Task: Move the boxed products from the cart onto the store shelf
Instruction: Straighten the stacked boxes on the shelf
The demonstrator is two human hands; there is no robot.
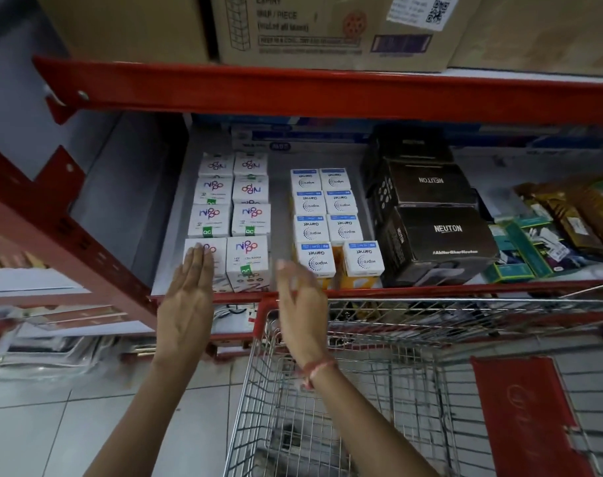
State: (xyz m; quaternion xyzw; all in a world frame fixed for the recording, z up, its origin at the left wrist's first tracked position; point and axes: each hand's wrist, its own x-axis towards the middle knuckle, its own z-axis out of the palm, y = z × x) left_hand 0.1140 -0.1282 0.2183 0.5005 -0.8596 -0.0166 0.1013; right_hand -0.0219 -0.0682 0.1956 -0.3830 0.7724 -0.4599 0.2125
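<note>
The left hand [186,297] is flat, fingers [198,263] extended and pressed together, grasping nothing. The fingertips overlap the near-left Nippo box [203,251]; actual contact cannot be confirmed. The right hand [301,304] is open, motion-blurred, fingers loosely together and empty, raised at the shelf edge [430,289] above the cart's red corner. A red thread band [319,368] circles the right wrist.

The Nippo boxes [250,215] are white cubes with a multicoloured logo and green QC stickers. They stand in two columns of four, running from the shelf front toward 12 o'clock. At 3 o'clock from them, across a bare strip of shelf, stand the Wipro Garnet boxes [327,228], white with blue top bands, also two columns. The near-right Wipro box [363,258] sits slightly apart from its neighbour.

The right fingertips lie at 9 o'clock of the near-left Wipro box [316,258], just beside it. Black Neuton cartons [437,235] stand at 3 o'clock of the Wipro group. The wire cart [379,356] sits at 6 o'clock of the shelf, against its edge.
</note>
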